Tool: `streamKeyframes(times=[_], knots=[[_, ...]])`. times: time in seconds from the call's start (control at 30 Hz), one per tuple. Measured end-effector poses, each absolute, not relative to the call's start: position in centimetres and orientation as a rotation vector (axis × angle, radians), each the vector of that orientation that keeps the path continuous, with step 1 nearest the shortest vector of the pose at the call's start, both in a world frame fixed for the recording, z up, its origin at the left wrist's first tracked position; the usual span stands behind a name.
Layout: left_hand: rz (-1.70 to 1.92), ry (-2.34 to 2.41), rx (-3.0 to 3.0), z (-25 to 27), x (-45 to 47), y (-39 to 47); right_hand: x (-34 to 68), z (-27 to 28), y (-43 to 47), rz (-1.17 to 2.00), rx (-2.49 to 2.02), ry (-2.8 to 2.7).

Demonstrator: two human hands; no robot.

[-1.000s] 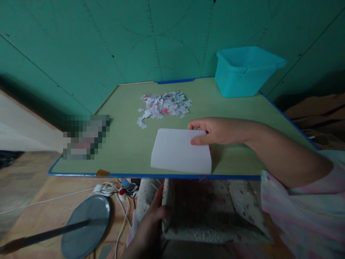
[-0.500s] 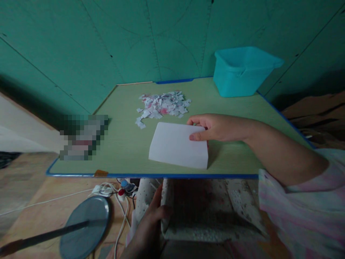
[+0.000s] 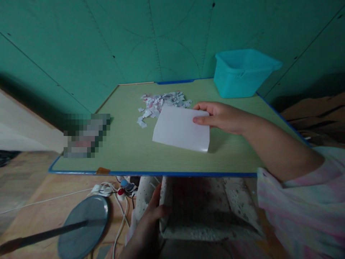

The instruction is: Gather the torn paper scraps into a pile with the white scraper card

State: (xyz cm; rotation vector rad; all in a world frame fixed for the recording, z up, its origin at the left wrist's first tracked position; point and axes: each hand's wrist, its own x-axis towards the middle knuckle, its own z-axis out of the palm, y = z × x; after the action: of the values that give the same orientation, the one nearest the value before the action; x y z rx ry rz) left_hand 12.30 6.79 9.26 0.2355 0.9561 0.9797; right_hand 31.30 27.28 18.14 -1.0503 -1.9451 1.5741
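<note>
My right hand is closed on the right edge of a white card, thumb on top and fingers behind. The card is tilted above the table, its upper edge in front of a heap of small torn paper pieces. Some pieces are hidden behind it. Below the table edge, my left hand grips the left wall of a pale, speckled open container with a dark, stained inside. Part of the left hand's fingers is hidden behind that wall.
A turquoise bin stands at the table's back right corner. The pale green table has a blue edge. A blurred-out flat item lies at left. On the floor are a round grey base with a pole and white cables.
My right hand has lifted the card and moved it away from me, toward the paper heap, so it now covers the heap's near part. My left hand keeps its grip on the container.
</note>
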Motion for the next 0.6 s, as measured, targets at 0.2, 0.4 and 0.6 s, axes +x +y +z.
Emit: streamKeyframes(times=[0.2, 0.4, 0.6], knots=[[1.038, 1.265, 0.385, 7.4, 8.5, 6.0, 31.4, 18.0, 28.2, 1.416, -1.081, -1.68], [1.107, 1.382, 0.378, 5.7, 3.5, 4.7, 31.1, 17.5, 28.7, 1.359, -1.001, -1.439], [1.025, 1.289, 0.259, 5.9, 4.6, 4.0, 31.2, 17.1, 29.3, 1.333, -0.972, -1.351]])
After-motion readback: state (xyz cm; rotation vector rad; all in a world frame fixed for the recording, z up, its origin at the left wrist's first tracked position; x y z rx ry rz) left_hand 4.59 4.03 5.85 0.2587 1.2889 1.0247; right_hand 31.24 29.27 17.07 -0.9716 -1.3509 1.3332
